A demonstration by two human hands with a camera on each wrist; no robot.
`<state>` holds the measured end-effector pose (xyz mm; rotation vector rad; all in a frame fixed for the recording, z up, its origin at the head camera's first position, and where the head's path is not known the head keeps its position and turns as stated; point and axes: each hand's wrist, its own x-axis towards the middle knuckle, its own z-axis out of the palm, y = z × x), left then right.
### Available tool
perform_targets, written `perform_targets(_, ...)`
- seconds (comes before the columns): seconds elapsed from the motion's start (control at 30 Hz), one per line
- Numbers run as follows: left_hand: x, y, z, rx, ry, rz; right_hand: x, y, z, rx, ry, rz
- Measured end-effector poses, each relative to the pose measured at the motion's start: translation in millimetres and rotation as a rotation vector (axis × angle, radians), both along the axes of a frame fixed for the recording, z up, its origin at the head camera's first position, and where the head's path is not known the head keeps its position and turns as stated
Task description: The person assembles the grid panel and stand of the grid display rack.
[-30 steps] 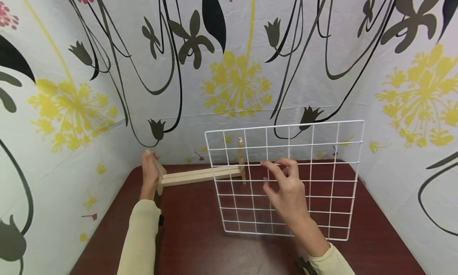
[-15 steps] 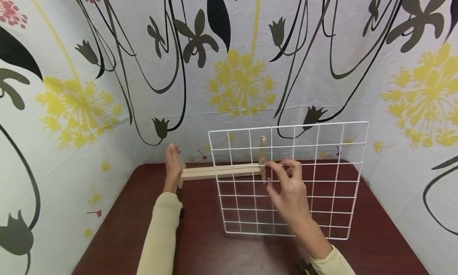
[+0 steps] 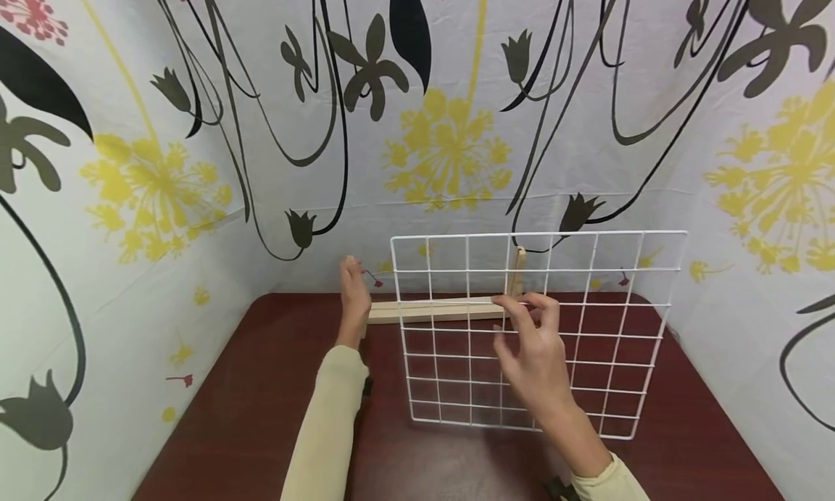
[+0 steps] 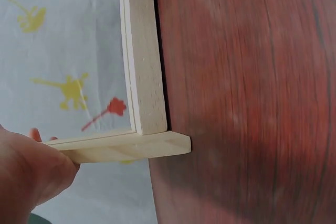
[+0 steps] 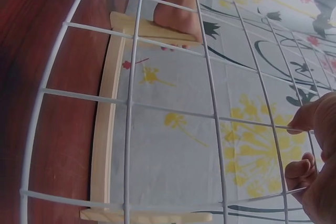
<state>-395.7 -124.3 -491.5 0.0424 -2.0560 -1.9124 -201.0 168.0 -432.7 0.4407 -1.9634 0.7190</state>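
Wire rack [image 3: 470, 356] stands upright around the right hand [image 3: 538, 345], whose thumb and fingers pinch its wires. Beyond the rack, the left hand [image 3: 354, 294] grips one end of a wooden stand [image 3: 450, 312], its bar running rightward from that hand. Both pieces are already in hand; they look unjoined, and releasing either is left undone. Patterned cloth [image 3: 450, 153] hangs behind both hands.

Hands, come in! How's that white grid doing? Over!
Left hand gripping wooden frame. Right hand holding white wire grid. Head view: grid partly in front of frame.
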Motion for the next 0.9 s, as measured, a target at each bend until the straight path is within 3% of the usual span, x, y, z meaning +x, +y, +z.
perform_targets(0.2,-5.2,22.0,-0.6,0.027,0.061,0.015,-1.6,-2.3,-1.5,-0.052,0.001,-0.009)
perform_targets(0.4,-8.1,41.3,-7.2,0.008,0.055,0.072,-3.9,-4.2,-2.7,-0.108,0.024,-0.026)
perform_targets(0.8,0.0,43.0,-5.9,0.014,0.051,-0.036,-12.6,2.5,-5.5,-0.113,0.041,-0.019)
perform_targets(0.9,-0.8,42.3,-6.1,-0.020,0.040,-0.051,-17.4,5.0,-6.2,-0.116,0.052,-0.019)
